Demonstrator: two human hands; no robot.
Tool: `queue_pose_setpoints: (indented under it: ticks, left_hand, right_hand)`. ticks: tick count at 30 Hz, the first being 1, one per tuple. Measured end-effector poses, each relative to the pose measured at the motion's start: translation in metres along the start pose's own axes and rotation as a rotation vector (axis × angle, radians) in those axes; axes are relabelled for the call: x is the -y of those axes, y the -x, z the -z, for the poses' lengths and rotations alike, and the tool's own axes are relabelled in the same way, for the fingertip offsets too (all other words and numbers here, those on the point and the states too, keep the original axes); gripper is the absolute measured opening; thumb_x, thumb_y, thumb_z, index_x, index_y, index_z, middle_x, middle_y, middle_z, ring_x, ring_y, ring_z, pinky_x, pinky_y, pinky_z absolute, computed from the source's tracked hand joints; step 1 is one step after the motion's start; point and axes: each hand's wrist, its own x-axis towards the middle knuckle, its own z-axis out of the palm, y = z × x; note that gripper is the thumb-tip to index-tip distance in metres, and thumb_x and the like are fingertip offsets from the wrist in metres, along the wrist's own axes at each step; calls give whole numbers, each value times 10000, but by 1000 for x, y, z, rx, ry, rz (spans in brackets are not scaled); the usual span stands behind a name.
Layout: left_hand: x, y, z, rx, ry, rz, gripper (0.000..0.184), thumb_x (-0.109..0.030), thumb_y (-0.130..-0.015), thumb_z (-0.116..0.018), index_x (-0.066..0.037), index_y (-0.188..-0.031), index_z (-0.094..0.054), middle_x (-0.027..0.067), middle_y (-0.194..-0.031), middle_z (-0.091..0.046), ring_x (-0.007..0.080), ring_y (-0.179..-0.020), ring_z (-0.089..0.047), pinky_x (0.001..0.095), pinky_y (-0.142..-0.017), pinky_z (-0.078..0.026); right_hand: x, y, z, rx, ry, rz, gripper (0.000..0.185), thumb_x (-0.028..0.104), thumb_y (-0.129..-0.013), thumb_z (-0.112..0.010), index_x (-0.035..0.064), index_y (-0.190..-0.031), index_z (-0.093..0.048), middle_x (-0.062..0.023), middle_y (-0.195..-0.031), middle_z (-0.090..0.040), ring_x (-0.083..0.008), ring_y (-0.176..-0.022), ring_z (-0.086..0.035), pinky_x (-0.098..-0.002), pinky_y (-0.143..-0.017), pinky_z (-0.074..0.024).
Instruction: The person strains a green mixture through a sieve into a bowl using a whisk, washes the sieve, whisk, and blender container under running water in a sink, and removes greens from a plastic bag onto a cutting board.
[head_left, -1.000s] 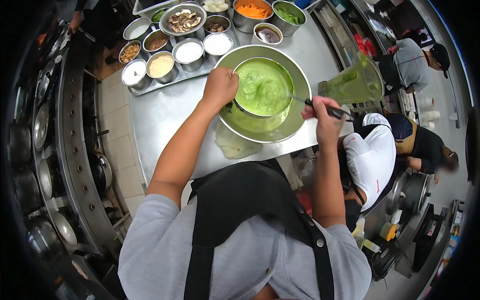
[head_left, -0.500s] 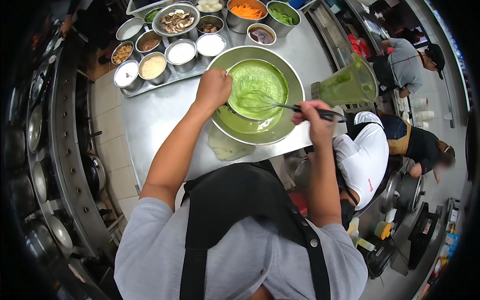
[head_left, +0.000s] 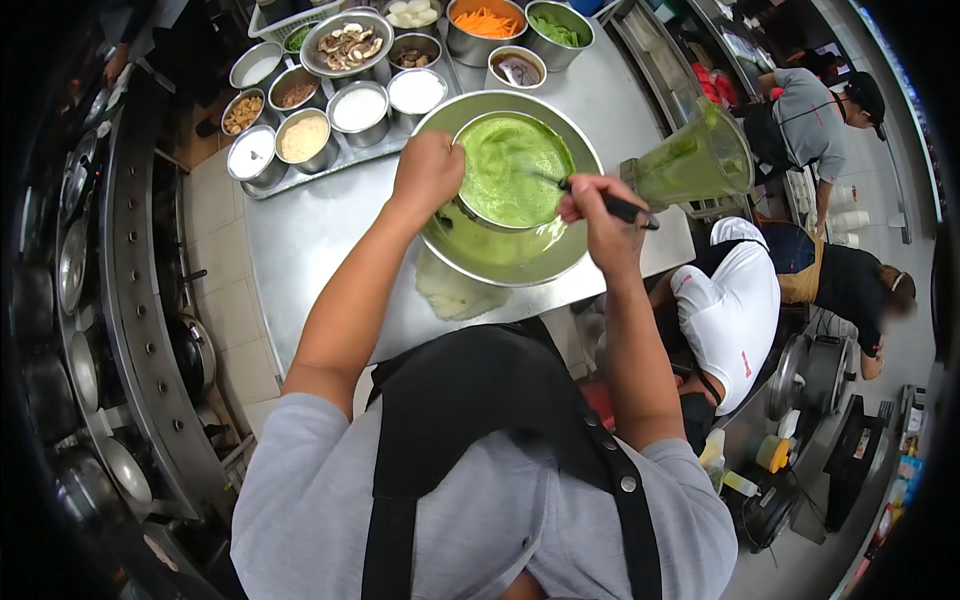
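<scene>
Right hand (head_left: 606,222) edges farther over the big bowl (head_left: 583,146), fingers pinching the whisk (head_left: 629,211), left hand (head_left: 430,170) clenching a likely strainer (head_left: 556,129), and brisk stirring could slop puree (head_left: 505,148).

Left hand (head_left: 430,168) clenched, arm (head_left: 350,300) extended; right hand (head_left: 606,218) slightly blurred, fingers (head_left: 572,207) apparently curled.

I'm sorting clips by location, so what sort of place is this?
Probably a restaurant kitchen: steel ingredient containers crowd a metal tray, black-handled pans line the left side, and a co-worker in a white shirt works nearby.

Grey short-sleeved shirt (head_left: 300,500); black apron (head_left: 450,430), round metal snaps (head_left: 628,484) on one strap.
</scene>
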Motion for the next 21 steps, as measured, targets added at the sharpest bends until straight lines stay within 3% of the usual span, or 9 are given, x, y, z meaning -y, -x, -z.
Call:
queue_pose_setpoints:
  ticks: [1, 3, 7, 9, 11, 13, 14, 18, 21]
  left_hand:
    - [-3, -1, 4, 19, -14, 19, 284, -166, -820, -563, 57, -644, -563, 256, -603, -526, 397, -569, -537, 449, -569, -416]
    - [-7, 2, 16, 51, -44, 69, 269, -149, -812, -542, 62, -652, -585, 273, -642, -559, 432, -630, -571, 468, -614, -452]
    - [-4, 0, 11, 41, -69, -8, 261, -139, -806, -553, 63, -644, -579, 273, -636, -556, 430, -629, -570, 470, -612, -448]
    - [-6, 1, 8, 40, -46, 8, 259, -135, -806, -557, 64, -642, -577, 273, -638, -556, 431, -632, -570, 470, -614, -448]
    - [-3, 0, 11, 26, -43, 5, 267, -141, -812, -559, 63, -639, -571, 270, -627, -544, 417, -608, -558, 463, -598, -433]
    - [3, 1, 14, 11, -52, -11, 286, -157, -822, -558, 61, -636, -560, 263, -603, -519, 389, -556, -534, 449, -563, -403]
    - [5, 0, 14, 11, -58, -25, 288, -158, -823, -559, 60, -635, -560, 263, -604, -520, 389, -557, -535, 449, -562, -402]
    - [-2, 2, 7, 0, -30, -39, 291, -160, -825, -561, 59, -633, -557, 262, -606, -521, 389, -556, -536, 450, -562, -402]
    - [-4, 4, 17, 9, -31, -15, 283, -156, -824, -559, 59, -639, -560, 262, -606, -523, 394, -558, -536, 450, -563, -403]
  right_hand:
    - [3, 6, 3, 48, 26, 1, 169, 117, -887, -606, -50, -870, -622, -112, -706, -649, -164, -598, -636, -268, -575, -528]
    - [9, 10, 25, 54, -92, -130, 165, 123, -886, -603, -39, -858, -620, -118, -701, -645, -167, -596, -638, -272, -562, -529]
    - [5, -8, 14, -133, -119, -60, 186, 152, -882, -621, -35, -885, -629, -105, -692, -653, -137, -570, -621, -253, -553, -515]
    - [0, -6, 4, 40, -34, 38, 169, 131, -889, -601, -36, -883, -627, -93, -664, -639, -136, -576, -620, -259, -558, -514]
    - [13, 5, 18, 90, -156, -118, 181, 144, -881, -610, -36, -861, -620, -95, -665, -642, -140, -579, -623, -257, -563, -516]
    - [15, 0, 36, -25, -124, -180, 191, 153, -876, -616, -34, -842, -613, -98, -677, -648, -146, -586, -626, -257, -567, -514]
    - [13, -5, 34, -110, -106, -144, 187, 154, -877, -615, -29, -841, -614, -108, -682, -652, -152, -574, -628, -256, -548, -515]
    - [1, -13, 9, 58, 23, 73, 177, 152, -878, -613, -23, -851, -621, -111, -682, -648, -154, -548, -624, -256, -522, -520]
    - [13, -3, 36, 33, -131, -158, 185, 164, -882, -618, -20, -869, -630, -90, -685, -648, -140, -579, -628, -252, -551, -519]
